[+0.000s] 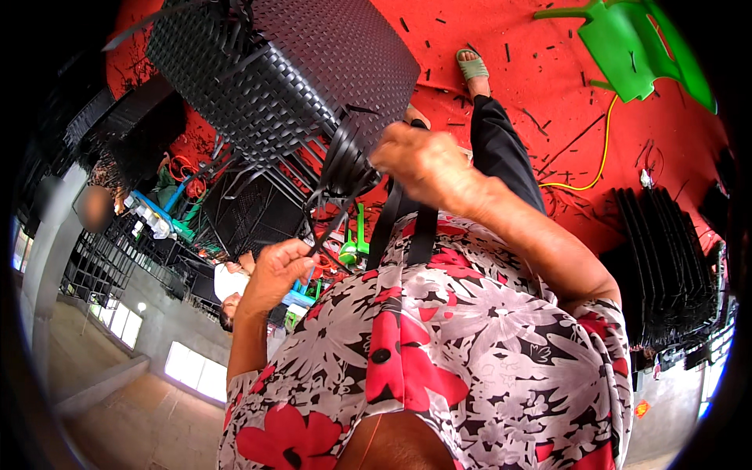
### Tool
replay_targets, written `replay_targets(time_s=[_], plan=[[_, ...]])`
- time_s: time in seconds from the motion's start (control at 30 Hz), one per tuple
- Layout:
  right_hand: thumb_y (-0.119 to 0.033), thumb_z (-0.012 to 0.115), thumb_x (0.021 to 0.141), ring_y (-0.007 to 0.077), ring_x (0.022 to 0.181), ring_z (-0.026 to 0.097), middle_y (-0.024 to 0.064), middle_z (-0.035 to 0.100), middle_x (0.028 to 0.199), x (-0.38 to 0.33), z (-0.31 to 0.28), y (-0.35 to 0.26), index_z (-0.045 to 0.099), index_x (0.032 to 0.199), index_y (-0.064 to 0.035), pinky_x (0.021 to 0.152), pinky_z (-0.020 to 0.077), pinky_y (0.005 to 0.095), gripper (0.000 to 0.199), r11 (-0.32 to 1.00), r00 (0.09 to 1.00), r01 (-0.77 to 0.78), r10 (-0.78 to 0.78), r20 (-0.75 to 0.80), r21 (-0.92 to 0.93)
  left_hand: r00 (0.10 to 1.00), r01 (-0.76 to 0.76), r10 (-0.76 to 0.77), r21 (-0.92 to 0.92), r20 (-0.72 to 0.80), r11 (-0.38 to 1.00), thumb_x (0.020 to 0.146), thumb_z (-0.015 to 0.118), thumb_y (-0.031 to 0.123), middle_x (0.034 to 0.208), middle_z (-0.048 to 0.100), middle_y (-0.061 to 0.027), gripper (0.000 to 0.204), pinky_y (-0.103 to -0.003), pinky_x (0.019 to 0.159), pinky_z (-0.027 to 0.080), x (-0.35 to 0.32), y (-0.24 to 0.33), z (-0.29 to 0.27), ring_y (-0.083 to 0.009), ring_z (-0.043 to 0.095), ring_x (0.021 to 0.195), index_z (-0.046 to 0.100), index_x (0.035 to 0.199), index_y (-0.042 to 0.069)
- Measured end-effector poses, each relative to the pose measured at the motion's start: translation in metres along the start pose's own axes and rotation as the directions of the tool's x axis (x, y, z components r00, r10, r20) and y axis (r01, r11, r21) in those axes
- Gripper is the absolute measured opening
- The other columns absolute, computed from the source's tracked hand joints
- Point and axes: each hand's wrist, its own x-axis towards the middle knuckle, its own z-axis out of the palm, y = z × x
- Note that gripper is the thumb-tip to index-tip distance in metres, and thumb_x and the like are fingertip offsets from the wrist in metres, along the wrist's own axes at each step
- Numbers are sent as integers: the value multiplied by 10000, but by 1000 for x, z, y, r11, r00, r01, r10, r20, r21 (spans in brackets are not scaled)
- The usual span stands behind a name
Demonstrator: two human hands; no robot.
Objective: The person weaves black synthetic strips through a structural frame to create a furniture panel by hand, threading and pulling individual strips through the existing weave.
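Observation:
A black woven plastic wicker piece, like a chair seat or back [345, 55], stands tilted before me, with loose strip ends hanging from its near side. At its near corner several flat black strips are wrapped in a bundle [345, 160]. My left hand [276, 272] pinches a thin black plastic strip [327, 227] that runs up toward this corner. Right beside the bundle, my right hand [429, 164] is curled closed and a little blurred; what lies in its fingers is hidden.
Short black strip scraps litter the red floor covering [564, 47]. A green plastic chair [627, 47] is at the far right, near a yellow cable [603, 160]. Black woven panels [658, 266] stack at right. Another person [229, 286] sits at left, by a blue-framed rack [160, 215].

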Motion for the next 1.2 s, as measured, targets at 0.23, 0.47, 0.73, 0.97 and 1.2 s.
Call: replay_targets(time_s=[0.23, 0.47, 0.73, 0.97, 1.2], plan=[[-160, 572, 700, 275, 1022, 542, 106, 610, 967, 2, -30, -42, 636, 945, -21, 833, 446, 421, 289, 876, 970, 211, -241, -14, -434, 906, -260, 416, 675, -76, 690, 848, 550, 100, 634, 554, -186, 104, -397, 536, 432, 34, 17, 49, -341, 552, 598, 604, 812, 18], [-145, 593, 795, 324, 728, 644, 158, 620, 848, -18, 12, -53, 501, 1150, 39, 574, 502, 421, 411, 992, 961, -109, 91, 259, 57, 832, -473, 552, 594, 58, 651, 814, 551, 39, 726, 611, -192, 104, -370, 587, 470, 48, 47, 62, -367, 611, 670, 604, 863, -36], [-70, 609, 687, 318, 666, 641, 148, 636, 720, -19, 2, -22, 598, 835, -14, 566, 494, 410, 158, 996, 977, 27, -8, 211, -90, 877, -402, 475, 644, 67, 651, 846, 570, 101, 714, 576, -189, 171, -454, 578, 436, 55, 36, 70, -402, 569, 671, 487, 732, 4], [-102, 600, 735, 311, 651, 640, 152, 634, 717, -12, -6, -13, 602, 838, -43, 558, 493, 411, 118, 982, 950, -129, 84, 301, 135, 770, -532, 637, 511, -38, 675, 804, 645, 70, 748, 607, -141, 127, -397, 601, 471, 68, 41, 78, -348, 607, 686, 611, 903, -2], [-143, 602, 836, 312, 619, 627, 134, 636, 656, 19, -21, 37, 653, 945, -69, 576, 476, 406, 141, 937, 959, -282, 272, 79, 207, 466, -317, 811, 788, -355, 527, 840, 598, 41, 1059, 564, -165, 234, -389, 835, 451, 111, 44, 71, -322, 554, 946, 604, 1068, -14]])
